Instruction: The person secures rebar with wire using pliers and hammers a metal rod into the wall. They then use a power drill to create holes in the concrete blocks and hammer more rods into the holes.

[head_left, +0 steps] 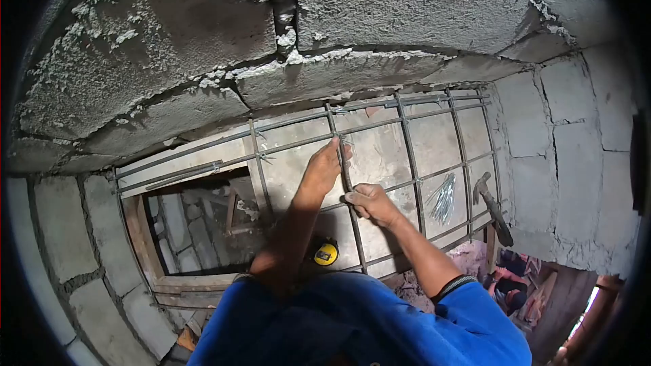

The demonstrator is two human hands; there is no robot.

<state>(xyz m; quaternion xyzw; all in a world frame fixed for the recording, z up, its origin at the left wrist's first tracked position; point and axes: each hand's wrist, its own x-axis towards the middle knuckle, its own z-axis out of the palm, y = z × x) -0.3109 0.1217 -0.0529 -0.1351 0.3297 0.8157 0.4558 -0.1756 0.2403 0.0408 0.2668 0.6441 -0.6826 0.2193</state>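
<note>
Bar: the dark steel bar [357, 232] the hands are at, crossing the grid of rods [411, 156] over a pale board [376, 152], mid-grid.
L hand: left hand [323, 168] up at the bar's upper crossing, fingers bent round behind it; can't tell from here what the tips pinch, prob. bar or a bit of wire.
R hand: right hand [374, 205] lower on the same bar, thumb and curled forefinger pinching it, other fingers tucked in.
Good handling: R grip firm & close to the crossing, bar square to the long rods, so L fingers can work w/o it rolling; tips clear of any sharp wire ends.
Wire: loose bunch of cut wires [443, 200] on the board, right of R hand, between two bars.
Hammer: hammer [493, 209] at the grid's right end, near the right block wall [536, 122].
Tape: yellow tape measure [326, 253] on the board, beside L forearm.
Edges: wood-framed hole, frame [139, 237] to the left; another gap lower right, past the board. Rough block wall [407, 10] close above the grid's far side.
Room: elbows have most space over mid-board; little past the far rods.
</note>
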